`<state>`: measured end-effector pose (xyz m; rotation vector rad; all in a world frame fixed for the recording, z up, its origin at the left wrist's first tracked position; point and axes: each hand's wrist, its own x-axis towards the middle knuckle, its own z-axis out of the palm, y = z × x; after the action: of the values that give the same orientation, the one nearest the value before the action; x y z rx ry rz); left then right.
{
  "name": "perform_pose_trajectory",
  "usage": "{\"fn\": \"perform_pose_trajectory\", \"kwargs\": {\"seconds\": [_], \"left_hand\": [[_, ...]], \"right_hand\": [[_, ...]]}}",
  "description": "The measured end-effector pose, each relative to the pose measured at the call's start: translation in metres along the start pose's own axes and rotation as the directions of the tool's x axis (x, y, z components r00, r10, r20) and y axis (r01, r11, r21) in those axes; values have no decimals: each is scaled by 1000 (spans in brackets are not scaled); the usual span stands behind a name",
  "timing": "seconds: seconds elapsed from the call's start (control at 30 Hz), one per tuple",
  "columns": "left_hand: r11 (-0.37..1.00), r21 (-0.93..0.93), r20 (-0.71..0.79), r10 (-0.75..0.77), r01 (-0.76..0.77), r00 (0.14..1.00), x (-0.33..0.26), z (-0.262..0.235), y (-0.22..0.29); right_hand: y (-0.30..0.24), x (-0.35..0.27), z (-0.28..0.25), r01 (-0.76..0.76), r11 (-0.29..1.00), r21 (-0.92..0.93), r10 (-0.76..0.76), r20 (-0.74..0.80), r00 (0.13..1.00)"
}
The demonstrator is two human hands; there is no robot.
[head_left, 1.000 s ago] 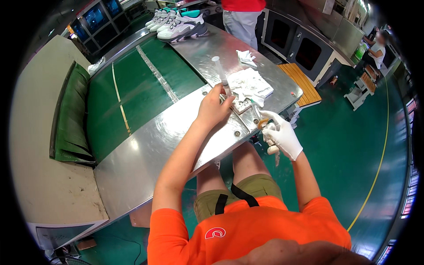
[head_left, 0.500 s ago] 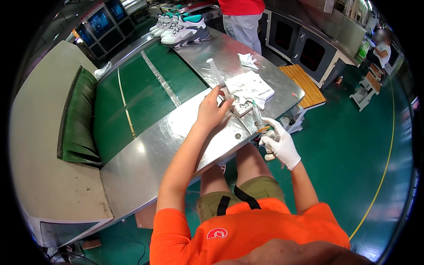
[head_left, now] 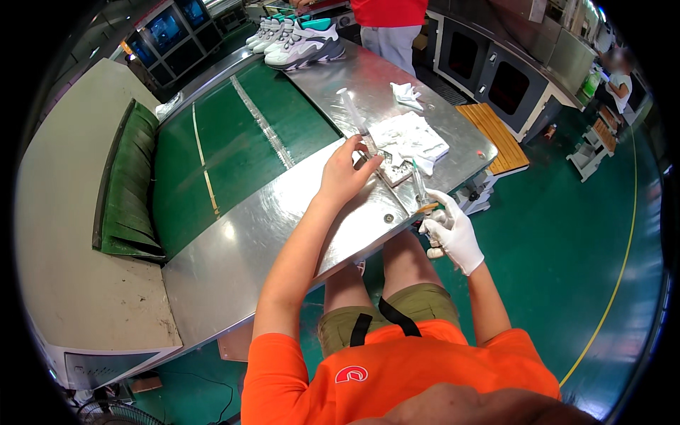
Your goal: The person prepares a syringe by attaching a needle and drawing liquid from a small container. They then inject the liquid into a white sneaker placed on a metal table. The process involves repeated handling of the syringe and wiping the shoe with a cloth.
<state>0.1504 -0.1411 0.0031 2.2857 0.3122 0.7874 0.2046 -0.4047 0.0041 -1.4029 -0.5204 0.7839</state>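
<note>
My bare left hand [head_left: 347,172] is over the metal table, its thumb and fingers closed round the lower part of a clear syringe [head_left: 353,113]. The syringe tilts, with its flanged end pointing up and away. My right hand [head_left: 455,232], in a white glove, is at the table's near edge. Its fingers curl round the lower end of a clear syringe with a green tip [head_left: 418,181]; part of it is hidden by the glove. Between and beyond the hands lies a pile of white cloths [head_left: 412,140], partly over a speckled pad [head_left: 397,172].
Several white-and-grey sneakers [head_left: 304,51] stand at the table's far end. A green conveyor belt [head_left: 237,152] runs on the left beside the metal tabletop [head_left: 234,265]. Another crumpled cloth [head_left: 406,95] lies farther off. A person in red [head_left: 388,13] stands beyond; wooden slats [head_left: 492,138] are at right.
The view has shifted slightly, so the table and shoes sit a little farther right. Both hands keep their grips. Part of another person's hand now shows above the shoes.
</note>
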Motion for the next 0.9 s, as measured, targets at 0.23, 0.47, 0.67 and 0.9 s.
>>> {"fn": "perform_pose_trajectory", "kwargs": {"seconds": [0.23, 0.47, 0.67, 0.9], "left_hand": [[998, -59, -16, -31, 30, 999, 2, -4, -1], [989, -111, -92, 92, -102, 992, 0, 7, 2], [985, -43, -38, 163, -164, 986, 3, 13, 12], [980, -107, -51, 164, -168, 985, -4, 24, 8]], "right_hand": [[0, -2, 1, 22, 1000, -8, -22, -14, 1000], [-2, -1, 4, 7, 1000, 20, -7, -22, 1000], [1, 5, 1, 33, 999, 36, -31, -39, 999], [6, 15, -5, 19, 996, 90, -15, -43, 999]]}}
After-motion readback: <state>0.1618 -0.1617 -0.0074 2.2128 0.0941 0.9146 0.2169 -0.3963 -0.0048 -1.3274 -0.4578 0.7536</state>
